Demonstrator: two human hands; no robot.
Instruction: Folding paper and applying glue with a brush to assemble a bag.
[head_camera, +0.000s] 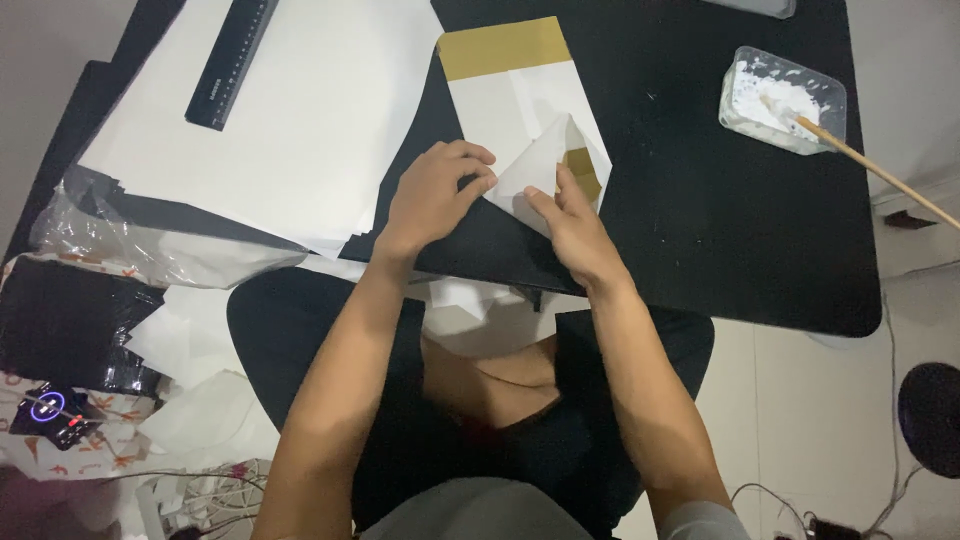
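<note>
The white paper bag (530, 120) is pinned flat on the black counter (720, 200) by the left hand (432, 200), fingers curled; its folded corner flap (545, 165) is pinched by the right hand (575, 225) for creasing.

Left hand (432, 200), right hand (578, 228) folding white paper bag (525, 110), black table (720, 200)

Even indoor light, soft shadows, sharp centre, slight wide-angle edge distortion

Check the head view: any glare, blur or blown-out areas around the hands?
Head view: sharp on both hands, left hand and right hand, with no motion blur. The big white sheet is nearly blown out, and the black mat swallows shadow detail. Soft overhead light, with no hard glare on the folded paper.
</note>
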